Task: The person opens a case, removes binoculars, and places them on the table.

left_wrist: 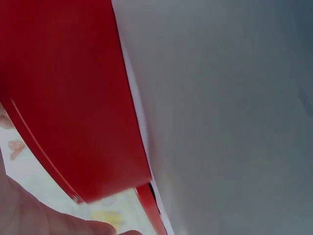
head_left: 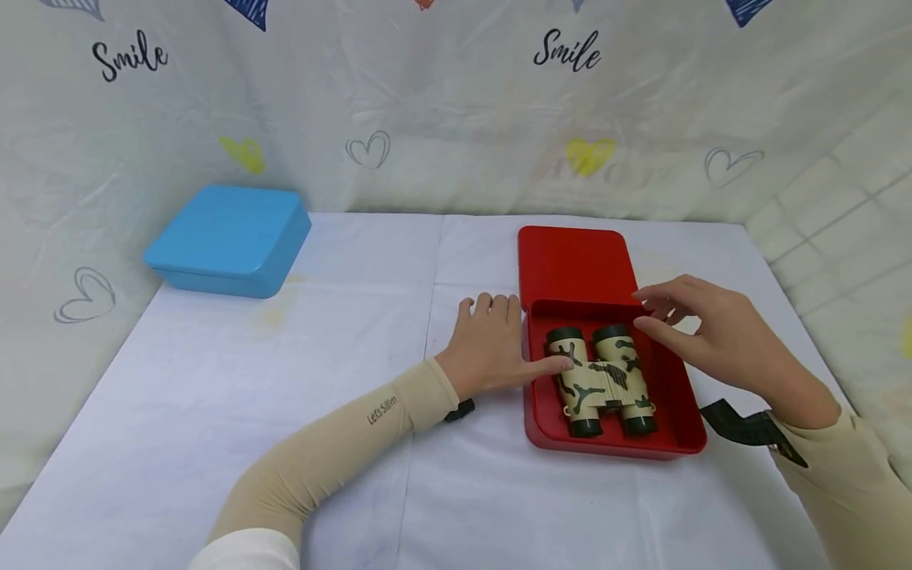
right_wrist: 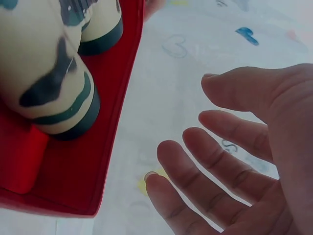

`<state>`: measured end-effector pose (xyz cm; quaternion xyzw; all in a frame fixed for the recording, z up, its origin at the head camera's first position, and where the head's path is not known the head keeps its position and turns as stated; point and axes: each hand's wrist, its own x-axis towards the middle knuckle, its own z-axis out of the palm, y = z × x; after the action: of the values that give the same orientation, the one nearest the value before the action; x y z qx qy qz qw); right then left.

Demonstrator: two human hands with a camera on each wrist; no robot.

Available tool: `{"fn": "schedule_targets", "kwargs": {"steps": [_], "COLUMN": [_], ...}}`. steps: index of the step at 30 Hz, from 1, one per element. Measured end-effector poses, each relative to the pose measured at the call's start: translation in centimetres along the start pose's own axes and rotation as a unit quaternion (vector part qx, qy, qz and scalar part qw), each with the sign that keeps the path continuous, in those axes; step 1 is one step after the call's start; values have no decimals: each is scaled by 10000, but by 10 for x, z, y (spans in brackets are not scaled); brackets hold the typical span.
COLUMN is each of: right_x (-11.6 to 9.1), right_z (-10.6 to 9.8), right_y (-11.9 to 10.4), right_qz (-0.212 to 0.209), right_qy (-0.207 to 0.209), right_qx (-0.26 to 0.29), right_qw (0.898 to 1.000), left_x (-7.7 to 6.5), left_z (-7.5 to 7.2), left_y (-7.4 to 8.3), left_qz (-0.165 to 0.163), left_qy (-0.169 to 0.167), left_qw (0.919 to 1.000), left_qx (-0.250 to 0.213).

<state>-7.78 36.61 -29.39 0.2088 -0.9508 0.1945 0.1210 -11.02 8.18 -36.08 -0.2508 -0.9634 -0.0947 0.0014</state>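
A pair of camouflage binoculars [head_left: 606,384] lies inside a red box [head_left: 613,449], whose hinged lid [head_left: 577,265] is folded back flat behind it. My left hand [head_left: 488,348] is at the box's left side, fingers stretched forward and the thumb reaching over the rim toward the left barrel; whether the thumb touches it I cannot tell. In the left wrist view the box's outer wall [left_wrist: 73,107] fills much of the picture. Beside the right rim, near the lid hinge, my right hand [head_left: 720,336] hovers with loosely bent fingers and nothing in them.
A closed blue box [head_left: 228,237] stands at the back left of the table, which has a white cloth [head_left: 342,317]. Behind it hangs a white curtain [head_left: 456,103] printed with hearts and words.
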Motion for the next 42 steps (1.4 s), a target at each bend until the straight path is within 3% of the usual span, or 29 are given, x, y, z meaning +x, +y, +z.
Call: {"fn": "schedule_targets", "kwargs": {"steps": [8, 14, 23, 30, 37, 42], "right_x": [-7, -10, -11, -11, -15, -17], "right_z": [11, 18, 24, 22, 23, 27], "right_y": [-8, -13, -20, -19, -18, -18], "right_qz": [-667, -729, -654, -821, -936, -1001], "right_qy": [207, 52, -526, -935, -1201, -1329], "right_qx": [44, -70, -226, -304, -362, -380], "right_qw": [9975, 9973, 9962, 9918, 9877, 9853], "left_x": [-4, -5, -4, -5, -6, -6], "left_z": [-1, 0, 4, 6, 4, 4], "left_y": [7, 7, 7, 5, 6, 7], "left_qz": [340, 539, 595, 789, 876, 954], "left_qy": [150, 448, 789, 1384, 1195, 1304], "left_qw": [9988, 9955, 9923, 9834, 9840, 9820], "left_qx": [319, 634, 745, 864, 984, 981]}}
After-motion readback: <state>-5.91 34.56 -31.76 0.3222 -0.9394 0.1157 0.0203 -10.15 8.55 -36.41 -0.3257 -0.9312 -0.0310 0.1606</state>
